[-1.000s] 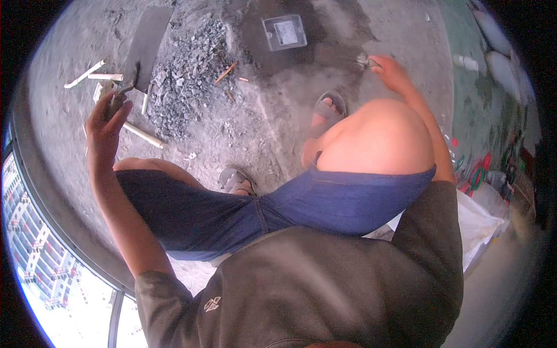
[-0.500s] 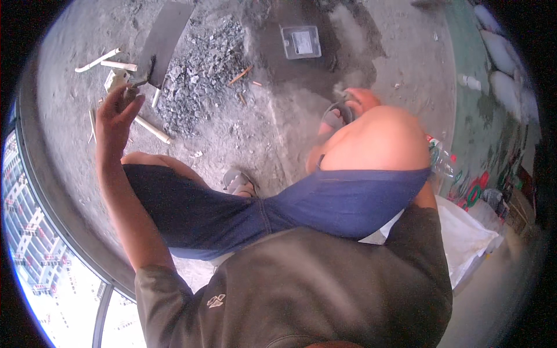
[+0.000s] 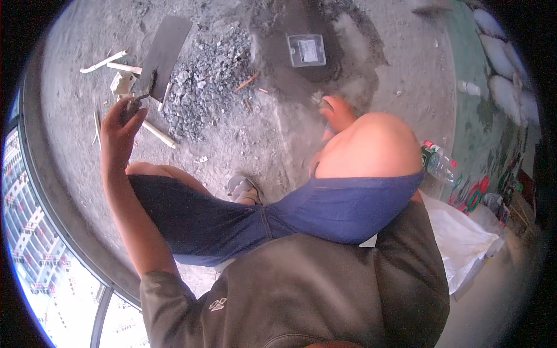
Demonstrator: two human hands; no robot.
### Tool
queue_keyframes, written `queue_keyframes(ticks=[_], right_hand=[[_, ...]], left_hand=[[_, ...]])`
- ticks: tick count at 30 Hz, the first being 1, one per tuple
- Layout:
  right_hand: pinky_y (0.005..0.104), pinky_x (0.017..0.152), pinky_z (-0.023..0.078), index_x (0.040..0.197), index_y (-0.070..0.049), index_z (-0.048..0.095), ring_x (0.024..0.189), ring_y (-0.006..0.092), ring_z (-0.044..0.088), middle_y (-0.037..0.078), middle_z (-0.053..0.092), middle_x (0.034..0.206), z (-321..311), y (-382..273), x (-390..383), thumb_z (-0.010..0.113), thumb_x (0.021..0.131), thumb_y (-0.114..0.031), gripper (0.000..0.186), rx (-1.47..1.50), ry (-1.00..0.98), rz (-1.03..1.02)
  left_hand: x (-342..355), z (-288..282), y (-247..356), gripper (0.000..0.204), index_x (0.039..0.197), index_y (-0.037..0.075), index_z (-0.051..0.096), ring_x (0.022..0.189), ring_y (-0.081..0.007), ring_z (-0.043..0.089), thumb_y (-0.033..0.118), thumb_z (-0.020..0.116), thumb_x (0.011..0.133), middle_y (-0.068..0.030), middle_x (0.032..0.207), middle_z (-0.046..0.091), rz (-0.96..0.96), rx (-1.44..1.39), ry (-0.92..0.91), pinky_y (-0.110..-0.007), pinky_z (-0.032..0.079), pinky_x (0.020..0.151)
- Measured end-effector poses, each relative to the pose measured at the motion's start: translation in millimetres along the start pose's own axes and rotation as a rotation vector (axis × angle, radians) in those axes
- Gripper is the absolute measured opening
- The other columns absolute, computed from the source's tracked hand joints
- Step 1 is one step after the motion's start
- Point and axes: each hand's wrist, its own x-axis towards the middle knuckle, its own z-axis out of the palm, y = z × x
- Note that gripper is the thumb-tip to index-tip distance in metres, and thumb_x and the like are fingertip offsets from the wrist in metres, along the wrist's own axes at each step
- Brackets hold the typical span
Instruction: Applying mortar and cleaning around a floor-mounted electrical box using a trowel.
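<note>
My left hand [image 3: 123,123] is closed around the handle of a trowel with a long, flat, dark grey blade [image 3: 169,52]. The blade reaches away from me, along the left side of a heap of grey gravel [image 3: 203,87]. Beyond my right knee, the closed fingers of my right hand [image 3: 339,115] pinch a small greyish lump [image 3: 317,97]; whether it is stone or dried mortar cannot be made out. That lump is over the near edge of a dark patch [image 3: 290,75] on the floor. A clear plastic box [image 3: 306,50] with a white label lies on this patch.
White pipe pieces [image 3: 159,133] and a pale block [image 3: 122,83] lie by my left hand. A thin wooden stick [image 3: 247,81] is at the gravel's right edge. To the right are a plastic bottle [image 3: 442,167], a white sack [image 3: 455,238] and several pale bags [image 3: 505,93]. Windows curve along the left.
My right hand has moved left with the small lump, away from my sandalled right foot. The trowel in my left hand has come slightly nearer. The whole view has shifted a little.
</note>
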Motion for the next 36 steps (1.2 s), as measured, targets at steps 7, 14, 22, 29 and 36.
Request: queue_keyframes(ticks=[7, 14, 22, 29, 36], right_hand=[[0.0388, 0.094, 0.041, 0.119, -0.007, 0.053, 0.107, 0.0343, 0.055, 0.018, 0.058, 0.114, -44, 90, -60, 0.057, 0.085, -0.030, 0.042, 0.539, 0.083, -0.157], [0.0423, 0.081, 0.045, 0.114, -0.011, 0.055, 0.097, 0.0363, 0.058, 0.018, 0.062, 0.103, -157, 55, 16, 0.057, 0.085, -0.033, 0.036, 0.016, 0.286, 0.074], [0.0468, 0.081, 0.044, 0.113, -0.015, 0.057, 0.101, 0.0321, 0.057, 0.012, 0.062, 0.105, -188, 24, 185, 0.056, 0.085, -0.031, 0.032, -0.325, 0.285, -0.294], [0.0446, 0.088, 0.041, 0.114, -0.016, 0.059, 0.104, 0.0281, 0.056, 0.008, 0.060, 0.109, -187, -13, 234, 0.057, 0.083, -0.029, 0.034, -0.485, 0.118, -0.395], [0.0439, 0.089, 0.042, 0.114, -0.015, 0.059, 0.104, 0.0286, 0.055, 0.008, 0.060, 0.108, -193, 20, 237, 0.056, 0.084, -0.028, 0.032, -0.605, 0.074, -0.424]], left_hand=[[-5, -4, -4, 0.032, 0.109, 0.000, 0.058, 0.077, -0.0069, 0.052, 0.011, 0.068, 0.081, -0.0003, 0.085, 0.059, -0.047, 0.003, 0.005, -0.020, 0.044, 0.069], [-4, -1, 2, 0.031, 0.109, 0.000, 0.058, 0.074, -0.0062, 0.051, 0.011, 0.067, 0.082, 0.0003, 0.084, 0.058, -0.017, -0.027, 0.016, -0.020, 0.043, 0.066], [-12, 7, 17, 0.026, 0.104, 0.001, 0.060, 0.074, -0.0051, 0.050, 0.010, 0.067, 0.081, 0.0022, 0.081, 0.058, -0.084, 0.013, 0.056, -0.019, 0.042, 0.065], [-20, 12, 31, 0.029, 0.107, 0.001, 0.059, 0.071, -0.0054, 0.049, 0.008, 0.068, 0.080, 0.0029, 0.080, 0.056, -0.126, 0.036, 0.103, -0.020, 0.041, 0.064], [-18, 20, 39, 0.027, 0.106, 0.001, 0.060, 0.073, -0.0051, 0.050, 0.006, 0.068, 0.080, 0.0023, 0.081, 0.057, -0.147, 0.057, 0.115, -0.019, 0.042, 0.065]])
